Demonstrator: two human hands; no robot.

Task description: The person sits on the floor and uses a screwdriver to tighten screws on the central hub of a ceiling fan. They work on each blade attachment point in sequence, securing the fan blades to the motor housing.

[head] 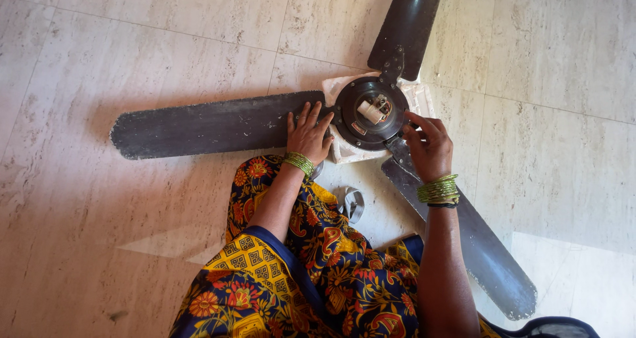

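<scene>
A dark three-bladed ceiling fan lies flat on the marble floor. Its round motor hub (361, 98) faces up, with a small white and metal fitting (372, 109) at its centre. My left hand (309, 134) rests palm down, fingers spread, on the inner end of the long left blade (199, 125), next to the hub. My right hand (429, 146) sits at the hub's lower right rim, over the root of the lower right blade (487, 252), fingers curled on the bracket there. The third blade (409, 20) points up and away. Green bangles circle both wrists.
A white cloth or paper sheet (421, 98) lies under the hub. A small grey metal piece (352, 202) rests on the floor between my arms. My lap in yellow, blue and red patterned fabric (311, 272) fills the lower middle. Pale marble tiles (132, 40) surround everything.
</scene>
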